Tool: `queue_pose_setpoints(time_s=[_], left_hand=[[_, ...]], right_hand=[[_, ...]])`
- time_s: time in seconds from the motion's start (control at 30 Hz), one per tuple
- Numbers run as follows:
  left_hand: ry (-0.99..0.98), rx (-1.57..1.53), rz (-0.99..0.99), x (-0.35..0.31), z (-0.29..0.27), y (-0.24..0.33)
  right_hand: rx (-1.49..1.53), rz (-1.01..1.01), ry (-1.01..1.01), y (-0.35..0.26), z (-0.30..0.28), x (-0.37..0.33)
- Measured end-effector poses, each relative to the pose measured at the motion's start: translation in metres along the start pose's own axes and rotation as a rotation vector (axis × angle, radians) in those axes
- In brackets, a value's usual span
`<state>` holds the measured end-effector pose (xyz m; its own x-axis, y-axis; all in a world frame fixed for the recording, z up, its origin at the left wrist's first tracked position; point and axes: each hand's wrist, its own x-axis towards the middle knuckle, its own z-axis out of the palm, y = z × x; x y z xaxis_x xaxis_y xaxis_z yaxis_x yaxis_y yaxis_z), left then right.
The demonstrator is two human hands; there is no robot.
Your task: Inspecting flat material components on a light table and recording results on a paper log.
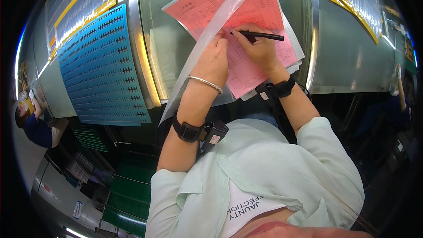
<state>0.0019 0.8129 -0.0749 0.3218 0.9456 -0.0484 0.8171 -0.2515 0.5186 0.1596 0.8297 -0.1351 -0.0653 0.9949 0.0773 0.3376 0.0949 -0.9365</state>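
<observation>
A black pen (269, 36) is gripped in my right hand (261, 52), its tip on a pink printed form (249, 71). My left hand (213, 59) rests closed on the form's left part, its knuckles close to the pen tip. What those curled fingers hold, if anything, is hidden. Along that hand's left side runs a folded strip of clear plastic film (222, 16), crossing over the form from the upper right to the lower left. White sheets (294, 44) stick out from under the form's right edge.
A blue sheet with rows of small dark parts (99, 68) lies to the left. Yellow-edged plastic sleeves (83, 6) are at the upper left, and another sleeve (352, 0) at the upper right. Metal strips (314, 35) border the glassy worktop (163, 57). Another person (37, 123) is at the far left.
</observation>
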Motion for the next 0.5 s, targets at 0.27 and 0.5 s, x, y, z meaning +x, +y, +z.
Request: queue_pose_setpoints(time_s=[0.27,0.5], left_hand=[[-0.038,0.023,-0.02,-0.0001,-0.0025,0.0009],[-0.039,0.031,-0.026,-0.0002,-0.0045,0.0037]], right_hand=[[-0.015,-0.027,0.002,-0.0011,-0.001,0.0023],[0.109,0.054,0.002,-0.0028,-0.0021,0.0008]])
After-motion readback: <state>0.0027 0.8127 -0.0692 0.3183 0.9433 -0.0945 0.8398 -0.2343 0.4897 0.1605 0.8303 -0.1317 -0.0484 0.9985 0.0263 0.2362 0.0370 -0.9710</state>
